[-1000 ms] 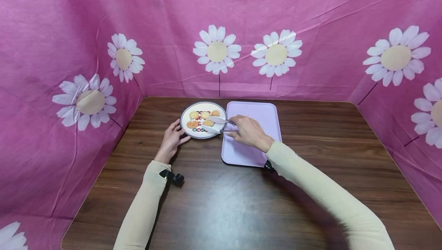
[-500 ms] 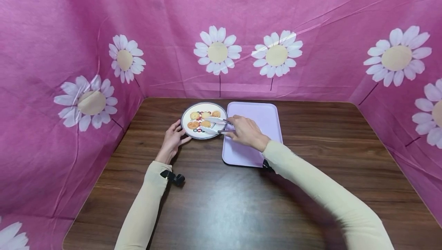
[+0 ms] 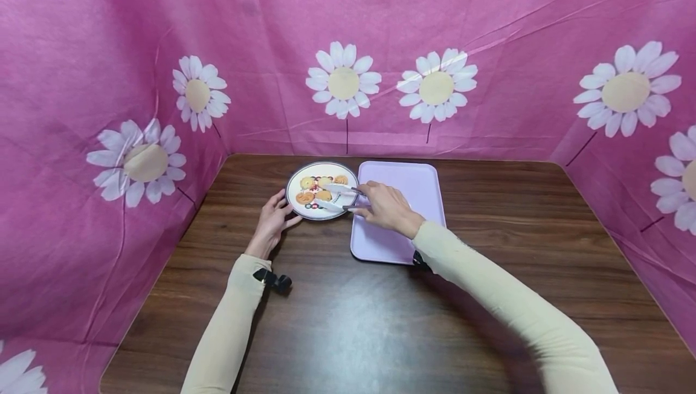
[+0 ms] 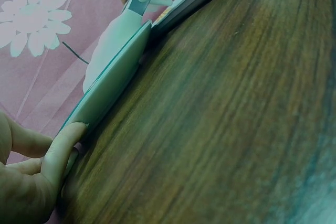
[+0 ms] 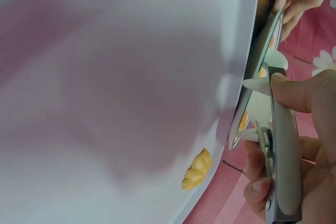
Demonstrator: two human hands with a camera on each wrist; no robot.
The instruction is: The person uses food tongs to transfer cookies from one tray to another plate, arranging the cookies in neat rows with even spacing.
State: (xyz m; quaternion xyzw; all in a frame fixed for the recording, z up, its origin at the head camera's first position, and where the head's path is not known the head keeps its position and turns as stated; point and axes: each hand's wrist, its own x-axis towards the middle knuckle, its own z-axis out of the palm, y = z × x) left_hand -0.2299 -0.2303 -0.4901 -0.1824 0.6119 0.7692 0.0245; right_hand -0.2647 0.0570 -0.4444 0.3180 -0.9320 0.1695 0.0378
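Observation:
A round white plate [image 3: 312,209] with a dark rim and printed pattern bears several cookies [image 3: 305,198]. My left hand [image 3: 269,223] holds its left edge, thumb at the near side and fingers farther back. My right hand [image 3: 388,208] grips a pair of tongs [image 5: 287,150] with grey metal handles and white tips. The two tips are spread apart over the right half of the plate, around a cookie [image 3: 323,196]. To the right of the plate lies a lilac tray [image 3: 383,249]. In the right wrist view a yellow scalloped cookie [image 5: 197,169] lies on it, hidden by my hand in the head view.
The brown wood table [image 3: 321,321] stretches toward me and to both sides. A pink cloth [image 3: 261,31] with white daisies hangs behind and beside it. The tray's left edge stands close against the plate. Black straps with small cameras sit on both wrists.
The tongs shift slightly left and their tips sit a little lower on the plate, then stay nearly still. The left hand keeps its hold; the whole view drifts slightly.

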